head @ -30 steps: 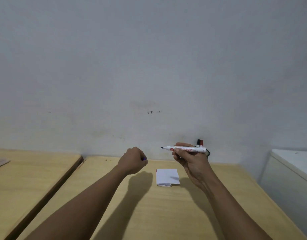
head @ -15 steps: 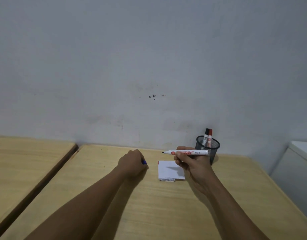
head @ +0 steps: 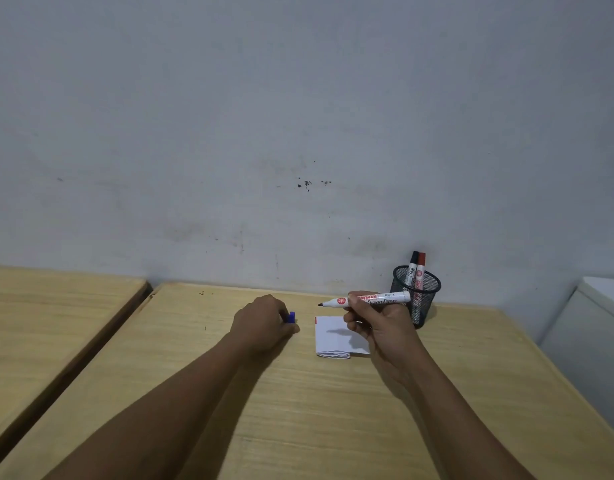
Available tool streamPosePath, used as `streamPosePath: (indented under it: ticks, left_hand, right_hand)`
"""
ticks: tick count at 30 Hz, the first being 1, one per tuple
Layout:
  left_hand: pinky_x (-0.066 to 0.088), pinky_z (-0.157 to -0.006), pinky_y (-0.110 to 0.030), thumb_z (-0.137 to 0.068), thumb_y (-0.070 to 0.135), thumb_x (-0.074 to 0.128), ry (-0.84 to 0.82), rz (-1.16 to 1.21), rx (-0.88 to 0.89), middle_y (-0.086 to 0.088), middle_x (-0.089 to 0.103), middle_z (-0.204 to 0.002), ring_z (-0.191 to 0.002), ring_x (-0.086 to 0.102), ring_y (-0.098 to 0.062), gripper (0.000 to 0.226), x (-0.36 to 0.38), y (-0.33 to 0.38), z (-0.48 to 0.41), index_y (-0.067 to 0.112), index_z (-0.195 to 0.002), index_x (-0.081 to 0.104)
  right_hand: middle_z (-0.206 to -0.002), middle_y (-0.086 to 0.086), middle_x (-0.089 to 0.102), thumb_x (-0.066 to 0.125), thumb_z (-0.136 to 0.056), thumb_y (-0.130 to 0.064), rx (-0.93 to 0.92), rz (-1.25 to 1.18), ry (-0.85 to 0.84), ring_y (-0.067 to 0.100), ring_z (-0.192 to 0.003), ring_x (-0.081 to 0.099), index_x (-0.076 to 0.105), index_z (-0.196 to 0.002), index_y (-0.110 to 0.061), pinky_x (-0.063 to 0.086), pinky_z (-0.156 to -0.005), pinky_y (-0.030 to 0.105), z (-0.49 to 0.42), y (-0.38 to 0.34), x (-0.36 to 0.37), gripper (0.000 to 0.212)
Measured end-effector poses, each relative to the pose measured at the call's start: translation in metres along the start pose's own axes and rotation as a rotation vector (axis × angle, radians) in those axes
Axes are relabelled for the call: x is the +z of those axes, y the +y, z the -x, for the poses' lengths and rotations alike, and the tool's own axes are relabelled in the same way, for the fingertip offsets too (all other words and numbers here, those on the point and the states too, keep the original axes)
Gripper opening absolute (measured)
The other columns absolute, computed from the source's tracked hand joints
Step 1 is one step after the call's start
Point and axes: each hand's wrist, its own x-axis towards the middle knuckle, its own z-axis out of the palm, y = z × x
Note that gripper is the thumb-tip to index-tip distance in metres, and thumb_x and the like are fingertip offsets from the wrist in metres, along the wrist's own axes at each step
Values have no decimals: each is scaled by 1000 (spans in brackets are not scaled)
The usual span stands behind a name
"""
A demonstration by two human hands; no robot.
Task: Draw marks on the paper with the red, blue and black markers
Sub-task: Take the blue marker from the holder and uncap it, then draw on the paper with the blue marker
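The right hand [head: 381, 323] grips an uncapped marker [head: 366, 300] level above the folded paper [head: 333, 336], tip pointing left. The left hand [head: 262, 325], fisted on the table [head: 316, 410], closes on a blue cap [head: 291, 317]. Behind, a mesh cup [head: 416, 294] holds black [head: 412, 268] and red [head: 420, 270] markers upright.

Uncapped marker [head: 375, 300] above folded paper [head: 333, 336]
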Motion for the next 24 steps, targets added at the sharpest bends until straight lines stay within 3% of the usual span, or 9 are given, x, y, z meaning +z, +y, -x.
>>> streamPosePath:
  ticks: [3, 7, 10, 13, 18, 21, 24]
  left_hand:
    - [45, -80, -34, -79, 52, 70, 92, -16, -3, 6, 57, -110, -91, 62, -19, 42, 1, 4, 11, 24, -110, 63]
    - [40, -73, -33, -79, 47, 68, 347, 59, 189, 15, 51, -93, -73, 53, -13, 26, 8, 20, 45, 30, -93, 55]
    - [44, -78, -35, -83, 55, 53, 197, -42, 376, 15, 57, -112, -94, 54, -12, 35, 14, 32, 60, 35, -112, 58]
    - [42, -88, -41, -90, 56, 37, 33, -196, 402, 12, 47, -143, -119, 47, -20, 48, 16, 36, 61, 38, -135, 45]
    - [39, -84, -41, -93, 54, 28, 4, -359, 457, 13, 47, -145, -115, 45, -26, 44, 24, 31, 63, 34, -127, 47]
    - [39, -85, -43, -93, 55, 29, -7, -333, 443, 11, 48, -147, -118, 47, -26, 48, 26, 28, 64, 36, -132, 48]
    - [34, -99, -45, -96, 56, 26, -65, -309, 432, 10, 36, -156, -132, 37, -25, 53, 28, 24, 64, 36, -144, 37]
  right_hand:
    - [-77, 14, 68, 70, -92, -21, -12, 55, 23, 19, -68, 62, 79, -91, -3, 53, -68, 31, -5, 1, -2, 20]
    - [-71, 12, 69, 67, -95, -28, -25, 175, 64, 17, -58, 60, 74, -94, 5, 51, -56, 31, -17, 9, -1, 33]
    - [-70, 16, 68, 73, -90, -16, -44, 252, 18, 21, -60, 61, 73, -91, 5, 52, -56, 32, -27, 14, 2, 21]
    - [-66, 12, 64, 73, -88, -9, -38, 362, -13, 21, -56, 59, 65, -89, 5, 51, -53, 33, -41, 17, 7, 17]
    - [-61, 5, 66, 73, -86, -22, -36, 540, -62, 19, -52, 58, 70, -84, -15, 48, -56, 34, -63, 40, 5, 8]
    - [-55, -5, 64, 67, -92, -24, -66, 628, -37, 10, -51, 57, 71, -76, -14, 49, -57, 28, -65, 50, 2, 19]
    - [-57, -5, 65, 64, -96, -21, -108, 602, -7, 8, -50, 56, 72, -79, -9, 49, -55, 21, -65, 54, 1, 22]
